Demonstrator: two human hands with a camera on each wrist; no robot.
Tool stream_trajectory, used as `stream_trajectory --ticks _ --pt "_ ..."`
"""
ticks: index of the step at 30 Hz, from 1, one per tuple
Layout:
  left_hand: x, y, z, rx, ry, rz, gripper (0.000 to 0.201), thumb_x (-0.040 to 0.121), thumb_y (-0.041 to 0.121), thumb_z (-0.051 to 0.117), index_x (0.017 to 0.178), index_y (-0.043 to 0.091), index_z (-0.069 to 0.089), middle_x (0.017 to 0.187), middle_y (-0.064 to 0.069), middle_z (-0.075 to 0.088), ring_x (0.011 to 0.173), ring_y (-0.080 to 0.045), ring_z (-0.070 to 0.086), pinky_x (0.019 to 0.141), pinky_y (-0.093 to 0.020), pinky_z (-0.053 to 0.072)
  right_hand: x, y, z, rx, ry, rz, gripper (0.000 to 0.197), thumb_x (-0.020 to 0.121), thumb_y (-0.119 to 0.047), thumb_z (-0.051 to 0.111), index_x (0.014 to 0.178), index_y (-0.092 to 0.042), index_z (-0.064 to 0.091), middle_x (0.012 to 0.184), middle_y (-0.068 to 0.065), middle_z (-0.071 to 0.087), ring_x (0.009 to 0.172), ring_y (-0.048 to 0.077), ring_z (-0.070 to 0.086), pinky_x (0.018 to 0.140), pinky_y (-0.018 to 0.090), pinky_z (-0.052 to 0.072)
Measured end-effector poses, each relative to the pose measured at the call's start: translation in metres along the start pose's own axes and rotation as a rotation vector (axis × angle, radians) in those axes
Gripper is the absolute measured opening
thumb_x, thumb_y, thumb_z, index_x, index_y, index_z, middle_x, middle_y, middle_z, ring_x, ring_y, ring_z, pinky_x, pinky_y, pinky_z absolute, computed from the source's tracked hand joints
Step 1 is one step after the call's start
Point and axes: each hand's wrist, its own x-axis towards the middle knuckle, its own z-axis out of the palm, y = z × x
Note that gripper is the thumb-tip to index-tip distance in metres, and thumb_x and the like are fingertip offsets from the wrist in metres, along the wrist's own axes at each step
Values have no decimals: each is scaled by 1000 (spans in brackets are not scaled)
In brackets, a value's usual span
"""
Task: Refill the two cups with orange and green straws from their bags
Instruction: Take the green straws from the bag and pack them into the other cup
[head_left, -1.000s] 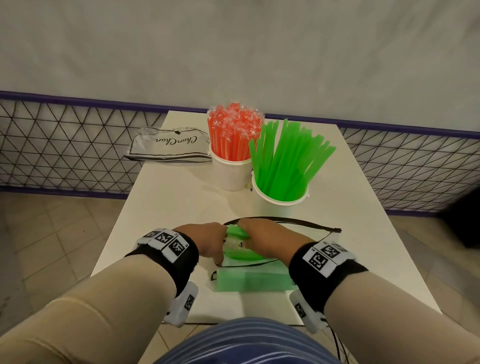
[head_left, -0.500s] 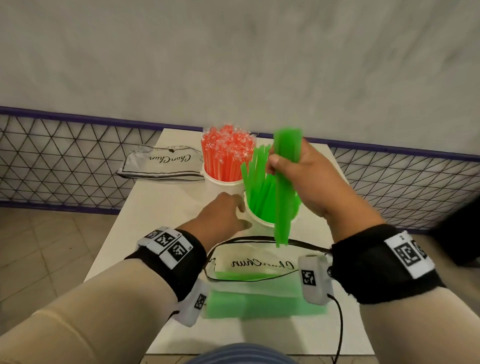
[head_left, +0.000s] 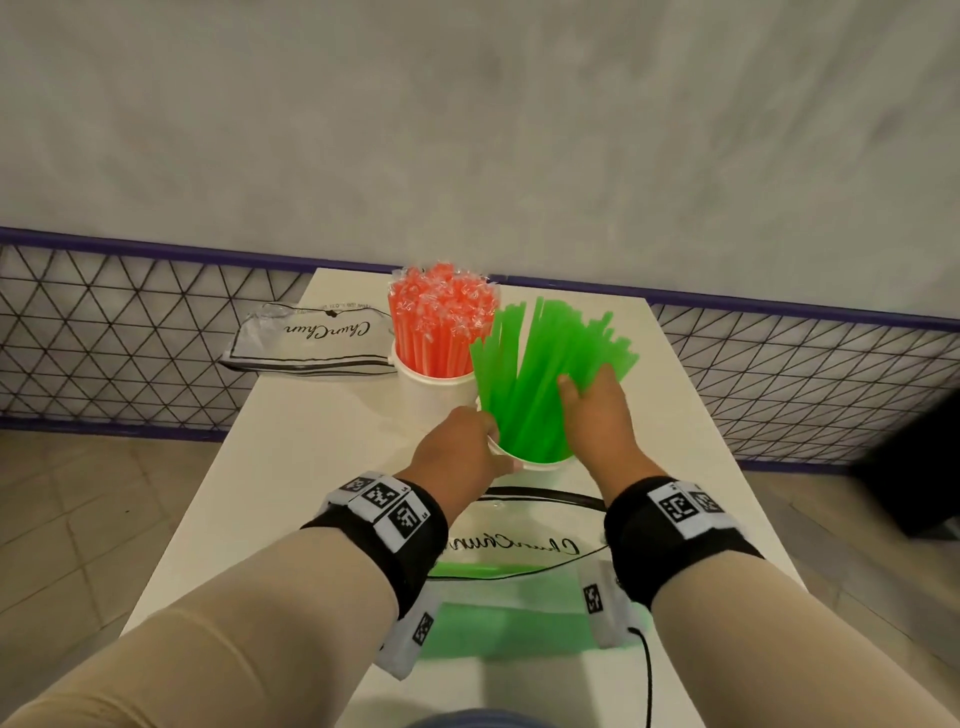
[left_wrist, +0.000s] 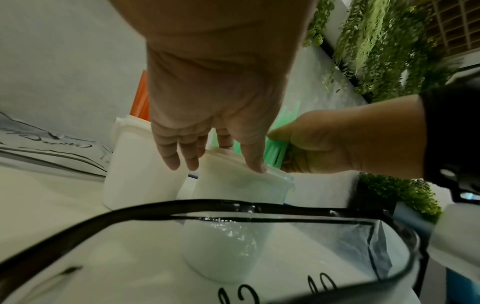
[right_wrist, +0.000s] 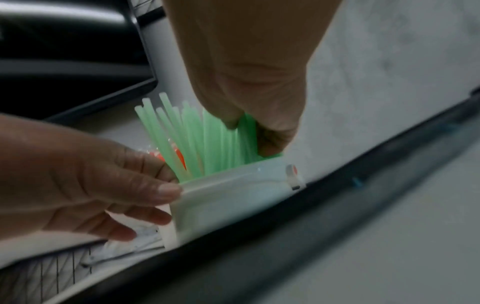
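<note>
Two white cups stand mid-table. The far one (head_left: 431, 400) holds wrapped orange straws (head_left: 441, 327). The nearer cup (head_left: 543, 464) is packed with green straws (head_left: 524, 384). My left hand (head_left: 467, 447) grips this cup at its rim, thumb on the edge and fingers down the wall (left_wrist: 221, 162). My right hand (head_left: 595, 410) is curled round a bunch of the green straws inside the cup (right_wrist: 254, 133). A clear bag (head_left: 519, 545) with more green straws (head_left: 493, 623) lies open near me, under my wrists.
A flat, empty-looking clear bag (head_left: 311, 343) lies at the table's back left, beside the orange cup. A wire-mesh fence (head_left: 130, 338) and a grey wall stand behind the white table (head_left: 311, 467). Tiled floor lies to the left.
Both hands left the near bag. My right hand carried a bundle of green straws up and then down into the green cup, while my left hand moved to that cup's rim.
</note>
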Motion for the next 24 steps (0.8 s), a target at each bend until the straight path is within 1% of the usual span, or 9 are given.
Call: stream_trajectory --ticks 2,4,8,14,16,19,20,22,24 --pt "1 0 0 0 0 -3 43 79 44 75 109 18 59 123 -1 53 108 -21 54 88 -29 43 1 0 0 -288 -22 -49 52 94 -39 58 125 1 48 123 19 55 112 37 56 85 37 44" --pt "2 0 0 -12 3 -6 41 78 43 76 107 19 60 123 -1 53 108 -21 54 87 -28 42 5 -1 -3 -345 12 -84 56 88 -36 68 127 0 48 126 18 54 114 35 55 89 38 45" --pt "1 -1 -1 -11 4 -3 41 78 45 76 105 19 61 121 -1 54 107 -21 54 85 -28 42 11 6 -8 -128 60 -27 70 76 -8 80 129 -4 34 130 20 53 118 37 55 93 38 46" --pt "1 -7 -2 -14 -10 60 44 79 41 76 115 21 62 128 -1 52 115 -21 52 93 -28 41 -7 7 -7 56 121 3 78 74 -8 82 131 -9 28 134 19 48 116 35 55 92 36 47" --pt "-3 -13 -7 -98 12 65 45 79 38 77 117 23 58 129 0 51 116 -19 52 90 -27 41 -26 5 -8 80 219 -66 71 79 -12 78 131 -10 30 132 15 47 105 31 58 84 34 48" --pt "-10 -26 -19 -242 -27 8 26 79 33 78 94 21 59 116 3 56 107 -15 56 81 -29 45 -59 2 -5 93 305 -308 47 85 -13 68 122 -10 39 100 4 50 77 19 53 66 30 43" --pt "-12 -32 -24 -192 -96 0 20 79 32 77 86 21 62 111 3 59 105 -16 58 81 -29 46 -68 2 -1 56 251 -394 38 86 -13 64 117 -11 44 93 0 50 73 17 51 64 28 39" --pt "-17 -45 -31 11 -312 -18 10 79 33 75 82 27 67 107 4 63 106 -17 57 87 -31 46 -80 1 12 -143 -21 -493 19 90 -18 58 108 -15 53 86 -3 54 72 15 51 60 26 35" --pt "-24 -54 -32 203 -518 -49 16 79 33 75 94 32 69 111 5 60 103 -16 55 85 -31 45 -85 4 32 -408 -366 -537 15 93 -24 54 105 -17 61 91 0 63 82 20 58 64 28 39"
